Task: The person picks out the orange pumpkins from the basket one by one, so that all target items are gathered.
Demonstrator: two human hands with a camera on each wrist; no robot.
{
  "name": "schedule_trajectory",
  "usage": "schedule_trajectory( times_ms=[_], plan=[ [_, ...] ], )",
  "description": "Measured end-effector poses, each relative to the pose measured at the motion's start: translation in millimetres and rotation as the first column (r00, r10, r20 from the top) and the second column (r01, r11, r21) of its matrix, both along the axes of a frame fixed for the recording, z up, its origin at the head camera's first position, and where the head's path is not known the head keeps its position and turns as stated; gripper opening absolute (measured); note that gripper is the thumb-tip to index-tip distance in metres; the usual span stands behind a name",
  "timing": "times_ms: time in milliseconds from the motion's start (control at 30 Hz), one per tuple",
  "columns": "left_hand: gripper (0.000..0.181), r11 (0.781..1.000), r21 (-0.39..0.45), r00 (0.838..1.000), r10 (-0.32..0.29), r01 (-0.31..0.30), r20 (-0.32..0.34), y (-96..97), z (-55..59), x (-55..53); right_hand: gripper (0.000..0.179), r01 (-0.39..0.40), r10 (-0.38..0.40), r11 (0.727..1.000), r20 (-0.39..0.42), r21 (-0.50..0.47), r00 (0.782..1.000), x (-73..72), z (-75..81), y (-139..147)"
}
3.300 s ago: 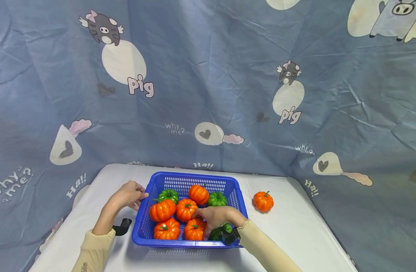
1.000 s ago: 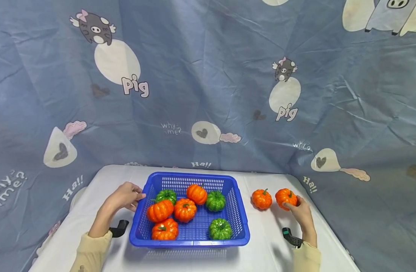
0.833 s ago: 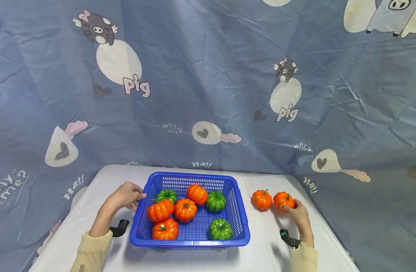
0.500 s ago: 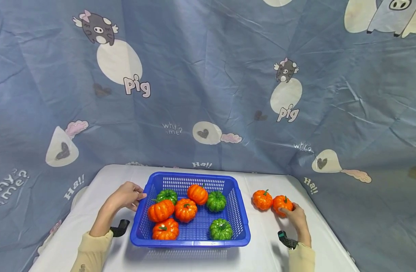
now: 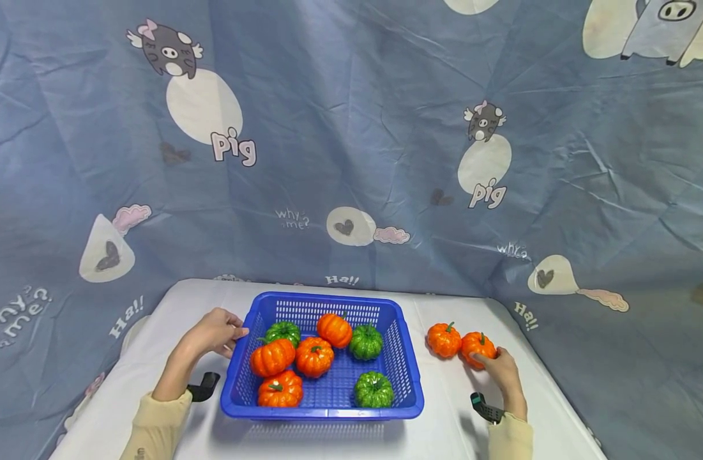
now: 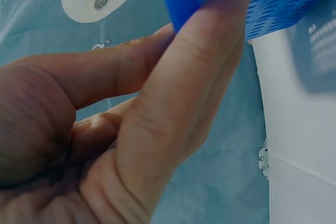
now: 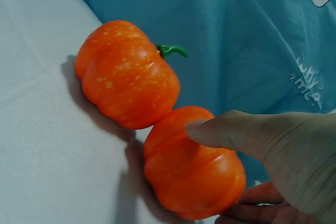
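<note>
My left hand (image 5: 214, 331) pinches the left rim of a blue plastic basket (image 5: 322, 413); in the left wrist view, the thumb and fingers (image 6: 184, 82) close on the blue edge. To the basket's right, my right hand (image 5: 502, 369) holds a small orange pumpkin (image 5: 477, 349) on the table, thumb on its near side and fingers round the far right. Against it sits a second orange pumpkin (image 5: 444, 340) with a green stem; in the right wrist view the held pumpkin (image 7: 194, 171) and its speckled neighbour (image 7: 128, 74) touch.
Inside the basket lie several orange pumpkins (image 5: 315, 357) and three green ones (image 5: 373, 390). A white cloth (image 5: 437, 409) covers the table. Behind and at the sides hangs a blue curtain (image 5: 351, 153) with pig prints.
My right hand has carried an orange pumpkin from the basket's front to the table on the right, then lowered it leftward against the other pumpkin. My left hand stays at the rim.
</note>
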State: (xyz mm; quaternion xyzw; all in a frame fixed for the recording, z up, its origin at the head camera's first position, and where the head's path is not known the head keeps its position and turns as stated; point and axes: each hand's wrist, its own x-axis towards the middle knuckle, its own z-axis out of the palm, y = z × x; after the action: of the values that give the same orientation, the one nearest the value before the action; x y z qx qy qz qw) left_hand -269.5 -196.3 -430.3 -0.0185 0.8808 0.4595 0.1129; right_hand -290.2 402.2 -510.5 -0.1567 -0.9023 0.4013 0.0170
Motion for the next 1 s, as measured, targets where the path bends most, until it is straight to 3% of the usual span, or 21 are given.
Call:
schedule_trajectory(
  times_ms=[600,800,1000],
  plan=[
    [0.034,1.0,0.0,1.0,-0.005,0.005,0.008,0.6,0.7,0.1,0.088,-0.03,0.035,0.998,-0.092,0.052,0.995,11.8,58.0,-24.8],
    [0.035,1.0,0.002,1.0,-0.006,0.006,0.004,-0.1,0.0,-0.4,0.082,-0.093,0.105,0.992,-0.16,0.082,0.982,11.7,77.5,-65.4],
    [0.035,1.0,-0.007,1.0,-0.002,0.002,0.006,-0.3,-0.5,-0.4,0.074,-0.215,0.225,0.974,-0.208,0.07,0.952,5.7,88.6,-117.9]
  ],
)
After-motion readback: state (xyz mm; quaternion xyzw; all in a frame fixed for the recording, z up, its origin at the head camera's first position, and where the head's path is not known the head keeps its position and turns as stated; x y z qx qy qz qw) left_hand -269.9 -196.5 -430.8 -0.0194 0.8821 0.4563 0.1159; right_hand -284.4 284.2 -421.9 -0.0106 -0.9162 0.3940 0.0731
